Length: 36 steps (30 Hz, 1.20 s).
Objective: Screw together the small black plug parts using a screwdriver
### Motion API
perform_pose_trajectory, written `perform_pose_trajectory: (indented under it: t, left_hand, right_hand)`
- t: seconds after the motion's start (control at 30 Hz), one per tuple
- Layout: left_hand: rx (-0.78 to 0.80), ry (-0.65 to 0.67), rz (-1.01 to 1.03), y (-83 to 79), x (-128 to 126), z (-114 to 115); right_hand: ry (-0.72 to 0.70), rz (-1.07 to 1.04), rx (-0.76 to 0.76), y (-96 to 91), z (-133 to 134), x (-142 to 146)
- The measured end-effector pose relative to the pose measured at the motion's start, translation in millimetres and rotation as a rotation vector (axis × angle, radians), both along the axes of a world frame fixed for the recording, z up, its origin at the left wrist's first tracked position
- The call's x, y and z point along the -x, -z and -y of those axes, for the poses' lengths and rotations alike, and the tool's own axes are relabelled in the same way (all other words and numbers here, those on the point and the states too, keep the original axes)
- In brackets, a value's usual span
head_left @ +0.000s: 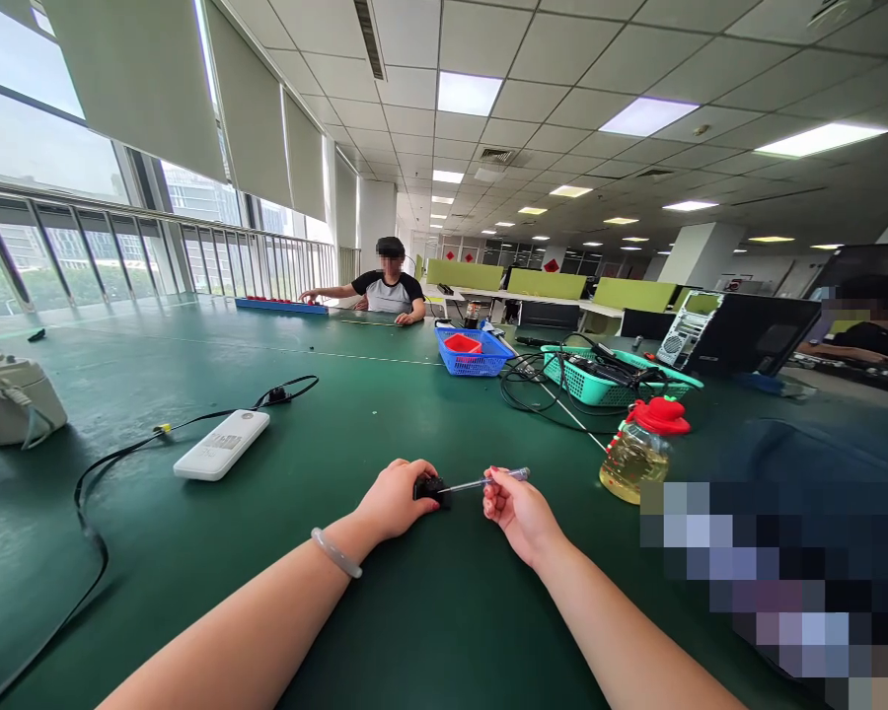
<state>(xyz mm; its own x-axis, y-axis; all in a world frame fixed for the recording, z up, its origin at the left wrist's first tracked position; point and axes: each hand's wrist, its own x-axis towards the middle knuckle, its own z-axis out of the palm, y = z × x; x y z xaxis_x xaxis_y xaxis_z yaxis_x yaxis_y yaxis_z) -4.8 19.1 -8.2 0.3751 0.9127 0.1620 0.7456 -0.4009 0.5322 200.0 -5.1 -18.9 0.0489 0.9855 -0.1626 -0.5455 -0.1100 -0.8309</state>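
My left hand (398, 496) is closed around a small black part (433, 489) on the green tabletop; its exact kind is too small to tell. In my right hand (518, 515) is a screwdriver (468, 485) with a thin metal shaft and a clear handle, pinched between thumb and fingers. The shaft points left, and its tip meets the black part. My left wrist wears a pale bangle (335, 553).
Left lie a white power bank (222, 446) and a black cable (89, 483). On the right stands a red-lidded jar (636, 459). Behind are a blue basket (474, 360), a teal basket (599, 388) with cables, and a seated person (386, 291). A dark bag-like shape (784, 454) is nearest right.
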Motion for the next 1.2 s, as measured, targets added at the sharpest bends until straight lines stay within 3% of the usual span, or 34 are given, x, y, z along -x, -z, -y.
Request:
perform_pose_trajectory:
  t: [1.2]
  left_hand:
    - [0.001, 0.011, -0.008, -0.9, -0.5, 0.4]
  right_hand:
    - [0.05, 0.076, -0.125, 0.4, 1.2, 1.8]
